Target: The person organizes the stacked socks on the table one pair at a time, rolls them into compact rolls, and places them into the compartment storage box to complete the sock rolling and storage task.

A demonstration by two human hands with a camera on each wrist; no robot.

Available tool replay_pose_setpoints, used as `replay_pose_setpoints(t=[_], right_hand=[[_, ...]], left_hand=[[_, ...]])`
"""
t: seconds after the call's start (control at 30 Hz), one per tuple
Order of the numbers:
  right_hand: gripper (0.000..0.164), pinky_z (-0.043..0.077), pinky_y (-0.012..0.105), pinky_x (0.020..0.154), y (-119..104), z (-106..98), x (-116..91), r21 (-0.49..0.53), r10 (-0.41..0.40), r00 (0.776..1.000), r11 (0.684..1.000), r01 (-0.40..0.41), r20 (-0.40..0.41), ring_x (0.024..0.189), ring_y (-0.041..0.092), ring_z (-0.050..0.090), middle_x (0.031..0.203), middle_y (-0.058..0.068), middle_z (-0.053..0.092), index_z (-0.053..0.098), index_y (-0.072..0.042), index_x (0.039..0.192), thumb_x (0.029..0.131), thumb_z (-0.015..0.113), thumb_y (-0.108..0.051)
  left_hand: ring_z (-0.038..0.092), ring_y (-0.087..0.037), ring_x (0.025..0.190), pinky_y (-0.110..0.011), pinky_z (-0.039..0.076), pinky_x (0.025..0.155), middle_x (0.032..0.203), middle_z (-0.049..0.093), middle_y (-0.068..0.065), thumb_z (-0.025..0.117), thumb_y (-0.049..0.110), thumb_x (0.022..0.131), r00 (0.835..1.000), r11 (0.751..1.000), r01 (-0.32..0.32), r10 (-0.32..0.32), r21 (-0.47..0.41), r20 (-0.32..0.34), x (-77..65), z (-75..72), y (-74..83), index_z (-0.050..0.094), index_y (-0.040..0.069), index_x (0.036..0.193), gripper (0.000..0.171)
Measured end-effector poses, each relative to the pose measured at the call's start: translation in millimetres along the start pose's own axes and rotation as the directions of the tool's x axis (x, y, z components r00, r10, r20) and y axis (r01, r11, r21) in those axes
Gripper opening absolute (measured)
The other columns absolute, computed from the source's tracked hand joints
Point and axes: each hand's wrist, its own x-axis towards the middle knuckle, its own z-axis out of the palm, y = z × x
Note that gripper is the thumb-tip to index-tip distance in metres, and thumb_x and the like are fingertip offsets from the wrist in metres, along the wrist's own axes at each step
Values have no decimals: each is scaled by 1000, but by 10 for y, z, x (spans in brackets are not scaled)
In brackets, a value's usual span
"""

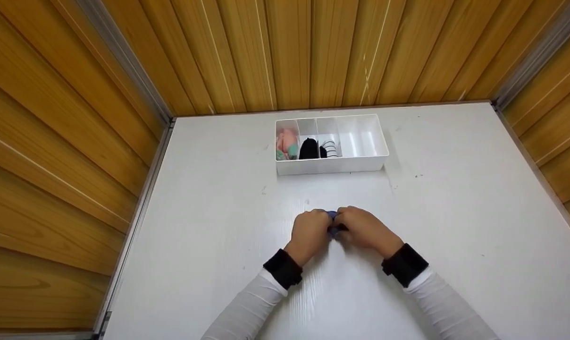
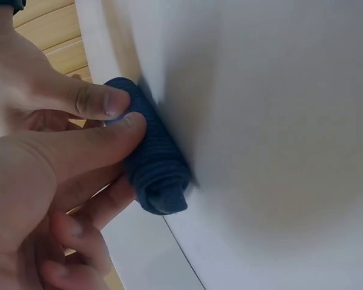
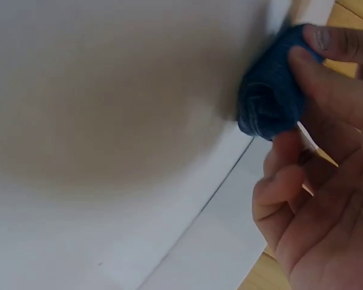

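A dark blue rolled sock lies on the white table, pressed between both hands at the middle. My left hand pinches the sock with thumb and fingers curled round it. My right hand grips the sock's other end with curled fingers. Most of the roll is hidden by the hands in the head view.
A white divided organiser box stands at the back of the table. Its left compartments hold a pink sock, a black sock and a striped sock. Wooden panel walls enclose the table on three sides.
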Motion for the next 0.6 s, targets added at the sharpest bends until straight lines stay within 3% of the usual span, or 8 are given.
replay_pose_setpoints(t=[0.2,0.3,0.47,0.6], right_hand=[[22,51,33,67,-107,74,-13,-138,-19,996,990,7,-90,79,19,57,88,0,60,68,-11,90,77,83,-2],[17,50,33,66,-111,103,2,-135,-21,995,991,7,-101,77,19,56,86,1,59,70,-10,87,78,83,-4],[10,48,31,70,-46,60,22,-39,27,999,999,-28,-37,77,13,50,84,-2,58,76,-12,86,80,83,-10],[10,47,31,71,-22,12,-6,3,67,998,998,-67,15,76,11,50,85,-3,59,77,-12,88,80,83,-11]], left_hand=[[65,-15,63,-36,55,55,74,72,2,87,28,77,994,991,72,-61,-116,94,35,-12,-97,76,21,71,14],[68,-17,66,-36,55,56,76,72,3,85,28,78,997,996,53,-48,-67,63,-13,-5,-105,76,22,73,12],[69,-17,63,-32,54,51,77,69,2,76,16,85,998,996,-46,49,81,-43,-123,46,-47,73,19,75,11],[69,-16,62,-32,54,52,76,70,2,77,17,84,998,997,-47,49,54,-39,-117,78,-10,71,19,72,13]])
